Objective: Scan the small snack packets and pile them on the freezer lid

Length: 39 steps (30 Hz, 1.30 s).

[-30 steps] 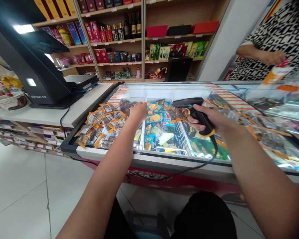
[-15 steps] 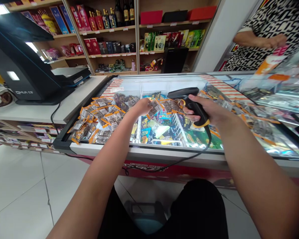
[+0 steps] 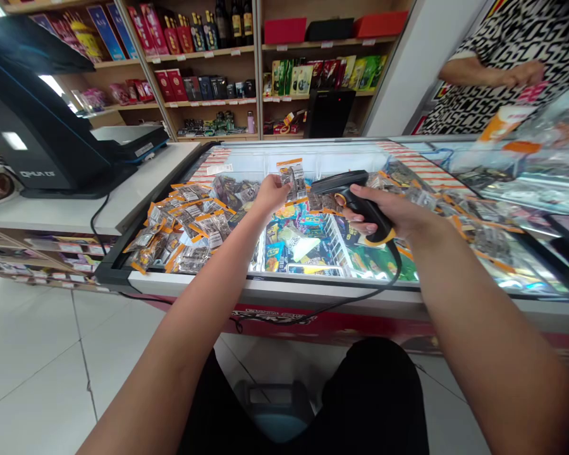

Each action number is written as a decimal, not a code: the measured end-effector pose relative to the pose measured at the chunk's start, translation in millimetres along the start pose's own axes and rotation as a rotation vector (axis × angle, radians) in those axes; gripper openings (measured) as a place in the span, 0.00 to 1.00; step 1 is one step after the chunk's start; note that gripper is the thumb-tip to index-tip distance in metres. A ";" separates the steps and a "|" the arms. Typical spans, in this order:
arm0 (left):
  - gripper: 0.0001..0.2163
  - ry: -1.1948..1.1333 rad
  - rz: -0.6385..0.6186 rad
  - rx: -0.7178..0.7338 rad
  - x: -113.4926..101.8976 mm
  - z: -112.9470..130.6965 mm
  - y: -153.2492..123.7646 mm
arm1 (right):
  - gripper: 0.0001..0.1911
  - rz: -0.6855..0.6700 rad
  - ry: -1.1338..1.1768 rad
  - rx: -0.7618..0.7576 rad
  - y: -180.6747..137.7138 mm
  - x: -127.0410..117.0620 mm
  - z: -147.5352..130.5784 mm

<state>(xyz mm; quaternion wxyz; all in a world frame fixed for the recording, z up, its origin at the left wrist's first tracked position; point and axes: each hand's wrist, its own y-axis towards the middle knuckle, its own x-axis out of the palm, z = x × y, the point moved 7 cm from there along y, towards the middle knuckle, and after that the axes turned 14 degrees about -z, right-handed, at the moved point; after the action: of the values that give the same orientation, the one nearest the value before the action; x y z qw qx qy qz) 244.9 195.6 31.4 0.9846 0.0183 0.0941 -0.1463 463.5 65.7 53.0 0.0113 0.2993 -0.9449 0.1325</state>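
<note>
Pinched in my left hand [image 3: 272, 192] is a small snack packet [image 3: 294, 179] with orange ends and a printed label, held upright above the glass-topped freezer [image 3: 246, 275]. My right hand [image 3: 377, 208] is wrapped round a black and yellow barcode scanner [image 3: 355, 189], whose head points left toward the packet. Further packets lie partly behind the scanner, and my right hand's fingers are close to them. A heap of similar packets [image 3: 189, 215] lies on the glass to the left of my left hand. More packets [image 3: 483, 230] spread out to the right of my right wrist.
The scanner's cable [image 3: 360, 298] hangs across the freezer's front. A black checkout terminal [image 3: 42, 120] stands on the white counter [image 3: 95, 218] at left. Shelves of boxes and bottles line the back. At upper right, a person in a patterned top [image 3: 497, 82] holds an orange and white package [image 3: 505, 120].
My left hand has lifted the packet and turned it upright, with its label showing. The scanner stays in my right hand at nearly the same spot. The whole view has shifted slightly.
</note>
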 end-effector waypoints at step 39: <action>0.26 1.224 0.193 -0.591 -198.1 20.5 -71.6 | 0.35 0.116 0.012 0.024 3.4 -18.0 8.2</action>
<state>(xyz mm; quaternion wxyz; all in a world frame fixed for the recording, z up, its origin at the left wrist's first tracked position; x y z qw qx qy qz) 41.7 182.2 88.6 0.7264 -0.1636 0.6675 0.0107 476.8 76.4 42.5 0.0055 0.2431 -0.9589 0.1461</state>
